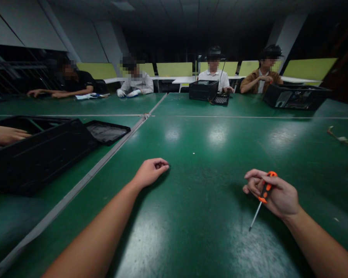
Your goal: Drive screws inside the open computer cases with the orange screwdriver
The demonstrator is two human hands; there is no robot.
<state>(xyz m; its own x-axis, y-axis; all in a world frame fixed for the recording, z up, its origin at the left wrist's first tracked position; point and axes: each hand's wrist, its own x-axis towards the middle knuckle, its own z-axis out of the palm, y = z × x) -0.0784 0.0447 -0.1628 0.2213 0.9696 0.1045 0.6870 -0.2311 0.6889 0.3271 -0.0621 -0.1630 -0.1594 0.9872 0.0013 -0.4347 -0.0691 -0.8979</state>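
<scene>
An orange-and-black screwdriver point(267, 189) is held in my right hand point(281, 195), between the thumb and curled fingers. Its thin metal shaft slants down to the left, with the tip over the green table point(208, 200). To the left, my left hand point(150, 172) rests low at the tabletop, fingers curled and thumb drawn against them. Whatever those fingertips may hold is hidden or too small to make out. A tiny pale speck point(193, 153) lies on the table beyond my left hand.
At left, another person's hand point(7, 135) reaches into a black computer case point(46, 158), beside a black panel point(107, 131). A grey seam point(84, 181) divides the tables. Across sit several people, with black cases point(203, 90) point(297, 96). A cable point(342, 139) lies at right.
</scene>
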